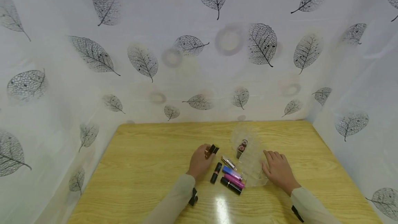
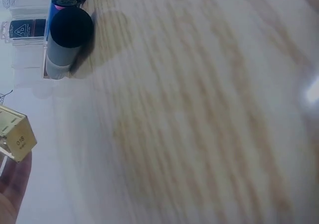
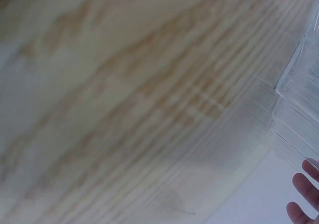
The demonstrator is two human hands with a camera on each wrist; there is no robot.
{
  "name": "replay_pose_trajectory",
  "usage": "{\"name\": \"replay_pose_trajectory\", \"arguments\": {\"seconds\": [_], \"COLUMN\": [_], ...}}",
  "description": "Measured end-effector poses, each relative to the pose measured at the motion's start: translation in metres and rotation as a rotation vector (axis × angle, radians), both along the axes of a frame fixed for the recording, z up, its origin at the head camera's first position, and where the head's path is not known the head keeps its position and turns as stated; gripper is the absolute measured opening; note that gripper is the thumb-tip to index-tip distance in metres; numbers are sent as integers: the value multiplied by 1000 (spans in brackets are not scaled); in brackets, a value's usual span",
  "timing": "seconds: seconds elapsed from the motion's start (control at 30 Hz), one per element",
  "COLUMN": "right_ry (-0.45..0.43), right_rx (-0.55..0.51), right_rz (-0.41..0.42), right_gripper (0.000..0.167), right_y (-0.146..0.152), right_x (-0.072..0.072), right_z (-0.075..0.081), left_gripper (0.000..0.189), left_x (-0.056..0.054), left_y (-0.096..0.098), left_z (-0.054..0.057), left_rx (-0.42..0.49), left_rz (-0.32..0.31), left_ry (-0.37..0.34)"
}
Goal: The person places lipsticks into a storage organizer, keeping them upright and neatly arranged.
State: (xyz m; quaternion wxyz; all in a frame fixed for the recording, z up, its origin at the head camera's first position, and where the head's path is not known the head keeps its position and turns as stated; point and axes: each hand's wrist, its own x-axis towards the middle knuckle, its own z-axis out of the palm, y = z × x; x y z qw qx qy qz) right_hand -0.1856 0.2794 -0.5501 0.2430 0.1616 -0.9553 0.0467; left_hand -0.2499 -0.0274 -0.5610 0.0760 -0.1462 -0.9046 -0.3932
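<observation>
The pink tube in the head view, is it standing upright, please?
No, the pink tube lies on its side on the table.

From the head we look forward and down over the tabletop (image 1: 149, 161); both wrist views, nearer, share the clear plastic organizer (image 3: 301, 97).

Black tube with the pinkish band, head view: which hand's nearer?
Left. The left hand is close by the black tube, to its left, holding a black-and-gold item; the right hand is farther off to the right, at the clear organizer.
</observation>
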Motion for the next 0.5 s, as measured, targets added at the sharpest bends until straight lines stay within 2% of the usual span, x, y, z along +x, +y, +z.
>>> {"name": "replay_pose_trajectory", "arguments": {"seconds": [0.13,0.23,0.5], "right_ry": [-1,-1,4], "right_rx": [1,1,-3], "right_rz": [-2,-2,4], "right_gripper": [45,46,46], "right_y": [0,1,0], "right_x": [-1,-1,0], "right_z": [-1,-1,2], "left_gripper": [23,24,27], "left_x": [1,4,14], "left_y": [-1,-1,7], "left_z": [2,5,28], "left_rx": [57,108,241], "left_rz": [1,-14,-79], "left_ry": [72,88,158]}}
